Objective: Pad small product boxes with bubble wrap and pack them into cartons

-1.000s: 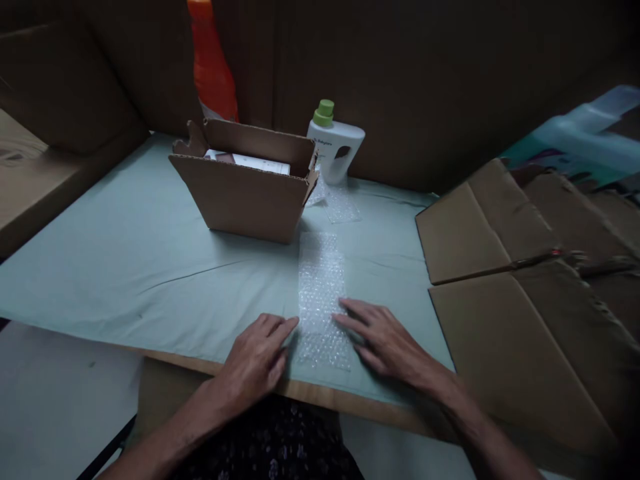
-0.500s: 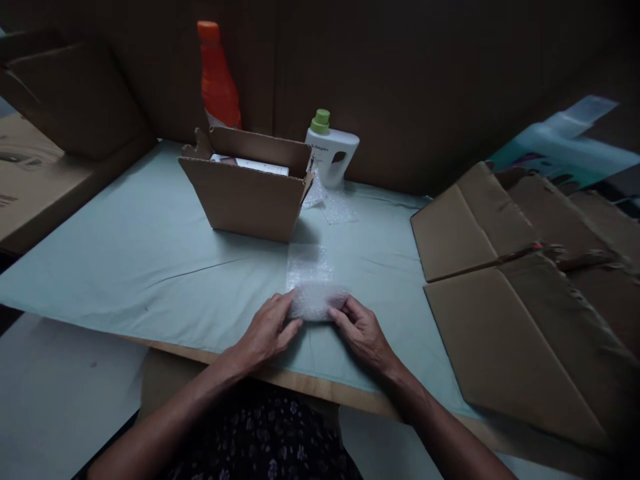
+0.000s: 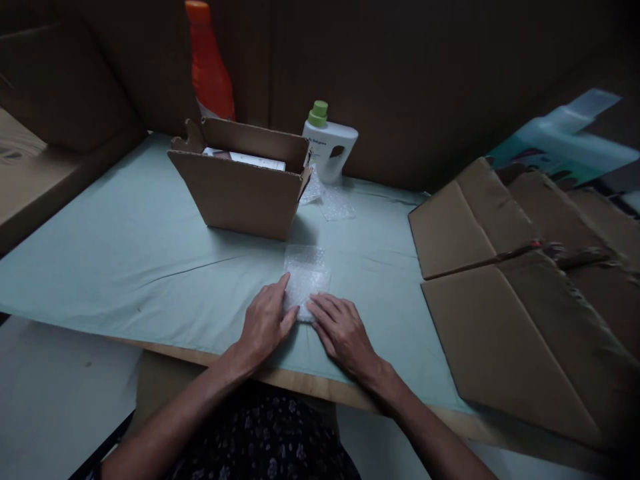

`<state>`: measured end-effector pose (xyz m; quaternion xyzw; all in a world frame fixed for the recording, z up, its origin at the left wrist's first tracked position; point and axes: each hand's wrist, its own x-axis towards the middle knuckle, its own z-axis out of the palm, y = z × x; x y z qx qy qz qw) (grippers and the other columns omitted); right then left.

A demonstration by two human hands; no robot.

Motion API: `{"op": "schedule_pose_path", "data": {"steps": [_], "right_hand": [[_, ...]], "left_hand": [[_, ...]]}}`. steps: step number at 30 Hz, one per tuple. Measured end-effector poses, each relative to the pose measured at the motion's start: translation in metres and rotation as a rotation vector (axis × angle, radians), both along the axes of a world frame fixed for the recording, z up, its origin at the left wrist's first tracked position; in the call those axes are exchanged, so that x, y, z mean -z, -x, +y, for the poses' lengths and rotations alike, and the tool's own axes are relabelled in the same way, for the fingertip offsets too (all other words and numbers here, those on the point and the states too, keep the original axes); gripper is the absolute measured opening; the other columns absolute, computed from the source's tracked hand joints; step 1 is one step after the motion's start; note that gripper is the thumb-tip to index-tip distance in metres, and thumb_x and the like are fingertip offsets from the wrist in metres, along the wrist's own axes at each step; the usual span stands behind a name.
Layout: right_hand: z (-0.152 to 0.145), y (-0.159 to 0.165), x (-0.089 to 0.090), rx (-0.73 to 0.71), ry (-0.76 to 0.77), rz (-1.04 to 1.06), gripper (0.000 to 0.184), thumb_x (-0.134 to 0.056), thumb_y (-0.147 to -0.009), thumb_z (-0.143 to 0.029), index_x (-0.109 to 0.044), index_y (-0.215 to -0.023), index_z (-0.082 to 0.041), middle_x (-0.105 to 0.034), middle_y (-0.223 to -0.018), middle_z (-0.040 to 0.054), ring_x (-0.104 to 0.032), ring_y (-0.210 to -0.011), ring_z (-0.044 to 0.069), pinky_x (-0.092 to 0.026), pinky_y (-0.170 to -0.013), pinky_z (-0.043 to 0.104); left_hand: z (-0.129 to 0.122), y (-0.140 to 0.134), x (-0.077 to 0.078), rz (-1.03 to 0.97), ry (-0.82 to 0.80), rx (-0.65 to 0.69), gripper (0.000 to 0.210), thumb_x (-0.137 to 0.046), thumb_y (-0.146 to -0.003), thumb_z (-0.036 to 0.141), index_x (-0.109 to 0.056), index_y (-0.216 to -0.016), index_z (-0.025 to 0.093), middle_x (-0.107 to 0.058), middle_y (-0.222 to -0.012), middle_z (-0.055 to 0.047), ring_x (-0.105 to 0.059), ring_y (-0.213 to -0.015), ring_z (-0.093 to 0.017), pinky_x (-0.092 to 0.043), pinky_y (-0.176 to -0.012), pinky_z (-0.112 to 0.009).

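A piece of clear bubble wrap (image 3: 306,285) lies on the cloth near the table's front edge, its near part folded over. My left hand (image 3: 266,312) rests along its left edge, thumb and forefinger apart, the thumb tip at the near corner. Across the wrap's near right part, my right hand (image 3: 343,330) lies with fingers stretched out and pressing down. Whether anything is inside the fold, I cannot tell. Just beyond stands an open cardboard box (image 3: 240,197) with a white printed item (image 3: 245,159) in it.
A white bottle with a green cap (image 3: 325,150) stands behind another bubble wrap piece (image 3: 337,202). An orange bottle (image 3: 213,80) is behind the box. Folded cardboard boxes (image 3: 500,347) fill the right side, near a teal bottle (image 3: 555,150). More cardboard (image 3: 65,180) is at left.
The near part of the bubble wrap, raised between both hands before, now lies flatter on the rest. My right hand has moved left, from gripping its right end to lying on top.
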<state>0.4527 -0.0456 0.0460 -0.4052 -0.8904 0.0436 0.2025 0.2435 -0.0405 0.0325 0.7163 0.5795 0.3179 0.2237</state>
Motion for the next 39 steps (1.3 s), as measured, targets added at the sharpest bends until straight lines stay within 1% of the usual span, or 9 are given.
{"op": "schedule_pose_path", "data": {"steps": [4,8,14,18,24,29,32,35,39], "right_hand": [[0.007,0.001,-0.009,-0.016,0.169,0.128,0.030,-0.049,-0.101,-0.017,-0.067,-0.124,-0.020,-0.076,-0.115,0.0109,-0.068,-0.104,0.024,-0.052,-0.089,0.044],[0.004,-0.001,-0.029,-0.031,0.460,0.204,0.027,-0.050,-0.103,-0.025,-0.067,-0.124,-0.023,-0.077,-0.112,0.0059,-0.070,-0.099,0.020,-0.055,-0.087,0.038],[-0.005,-0.001,-0.024,0.089,0.000,0.113,0.027,-0.057,-0.099,-0.025,-0.066,-0.123,-0.018,-0.070,-0.122,0.0148,-0.064,-0.109,0.028,-0.052,-0.090,0.045],[-0.001,0.008,-0.012,0.017,-0.009,-0.022,0.031,-0.061,-0.096,-0.024,-0.065,-0.125,-0.015,-0.070,-0.122,0.0167,-0.063,-0.111,0.031,-0.052,-0.090,0.047],[0.022,0.015,-0.004,0.135,0.139,0.243,0.026,-0.056,-0.098,-0.025,-0.069,-0.120,-0.020,-0.076,-0.110,0.0107,-0.068,-0.101,0.026,-0.055,-0.088,0.045],[0.009,0.026,-0.016,0.191,0.510,0.502,0.023,-0.058,-0.097,-0.032,-0.071,-0.112,-0.021,-0.077,-0.107,0.0082,-0.071,-0.097,0.023,-0.057,-0.087,0.038],[0.001,0.030,-0.019,0.186,0.667,0.583,0.023,-0.057,-0.097,-0.035,-0.071,-0.107,-0.021,-0.077,-0.101,0.0060,-0.071,-0.091,0.021,-0.057,-0.082,0.034],[0.001,0.025,-0.019,0.277,0.537,0.606,0.021,-0.064,-0.091,-0.036,-0.071,-0.104,-0.021,-0.074,-0.106,0.0077,-0.068,-0.101,0.023,-0.055,-0.091,0.037],[0.001,0.020,-0.016,0.243,0.715,0.724,0.049,-0.069,-0.087,-0.045,-0.060,-0.129,-0.021,-0.068,-0.126,0.0121,-0.068,-0.108,0.024,-0.057,-0.091,0.035]], "left_hand": [[-0.020,0.012,-0.009,-0.004,-0.237,0.177,0.060,-0.062,-0.091,0.026,-0.042,-0.148,0.020,-0.060,-0.136,-0.015,-0.052,-0.127,-0.030,-0.046,-0.104,-0.048],[-0.027,0.018,-0.013,-0.076,-0.189,0.239,0.054,-0.052,-0.094,0.014,-0.042,-0.146,0.022,-0.070,-0.108,-0.008,-0.061,-0.102,-0.023,-0.050,-0.091,-0.040],[0.001,0.010,-0.005,0.015,-0.030,0.135,0.048,-0.053,-0.094,0.023,-0.050,-0.140,0.014,-0.068,-0.091,-0.008,-0.060,-0.082,-0.023,-0.050,-0.078,-0.040],[0.009,0.007,-0.003,0.013,0.021,0.048,0.047,-0.054,-0.092,0.025,-0.053,-0.137,0.014,-0.067,-0.099,-0.011,-0.059,-0.091,-0.025,-0.050,-0.087,-0.046],[-0.013,0.013,-0.009,-0.567,0.275,-0.188,0.061,-0.061,-0.089,0.043,-0.045,-0.143,0.019,-0.061,-0.122,-0.013,-0.062,-0.103,-0.023,-0.053,-0.092,-0.043],[-0.019,0.007,-0.019,-1.057,0.564,-0.096,0.078,-0.073,-0.076,0.044,-0.045,-0.142,0.014,-0.063,-0.129,-0.016,-0.062,-0.119,-0.027,-0.048,-0.104,-0.042],[-0.018,0.002,-0.022,-1.151,0.588,-0.119,0.077,-0.079,-0.072,0.043,-0.051,-0.138,0.014,-0.067,-0.125,-0.013,-0.063,-0.118,-0.026,-0.047,-0.104,-0.038],[-0.019,0.000,-0.023,-1.184,0.593,-0.133,0.070,-0.082,-0.071,0.042,-0.056,-0.131,0.015,-0.070,-0.120,-0.012,-0.065,-0.111,-0.024,-0.049,-0.099,-0.035],[-0.020,0.000,-0.021,-1.278,0.577,-0.148,0.055,-0.082,-0.073,0.045,-0.062,-0.115,0.016,-0.072,-0.109,-0.009,-0.065,-0.100,-0.022,-0.050,-0.090,-0.033]]}}
